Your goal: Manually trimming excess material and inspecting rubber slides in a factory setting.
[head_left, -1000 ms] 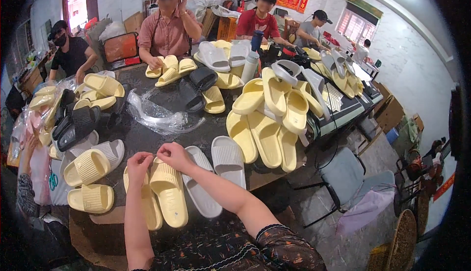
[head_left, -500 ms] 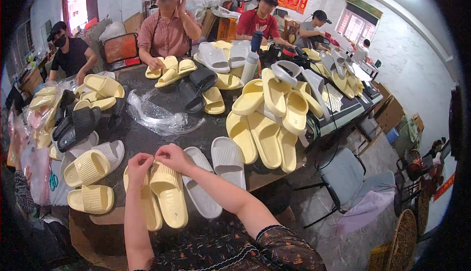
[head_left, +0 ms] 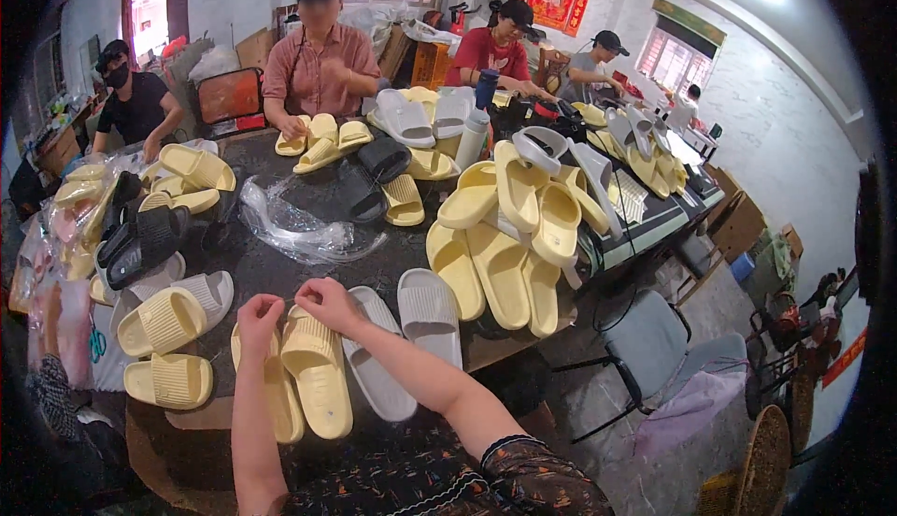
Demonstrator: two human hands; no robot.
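Two yellow slippers lie side by side at the table's near edge, toes away from me: a left one (head_left: 285, 399) and a right one (head_left: 320, 380). My left hand (head_left: 257, 322) is closed in a pinch over the toe of the left slipper. Close to it, my right hand (head_left: 324, 307) also pinches, above the toe of the right slipper, with a small gap between the two hands. Whatever is between the fingers is too small to make out. To the right of my hands lie two grey slippers, one (head_left: 385, 380) partly under my right forearm and another (head_left: 428, 315) beyond it.
Yellow slippers (head_left: 505, 273) are heaped at the right. More yellow (head_left: 168, 380) and black slippers (head_left: 145, 245) lie left. Clear plastic bags (head_left: 299, 226) rest mid-table. A person in a pink shirt (head_left: 313, 77) stands opposite. Right of the table is a grey chair (head_left: 645, 338).
My hands keep their pinch over the slippers with hardly any movement. The person opposite has lowered a hand from the head to the chest. The view has shifted slightly.
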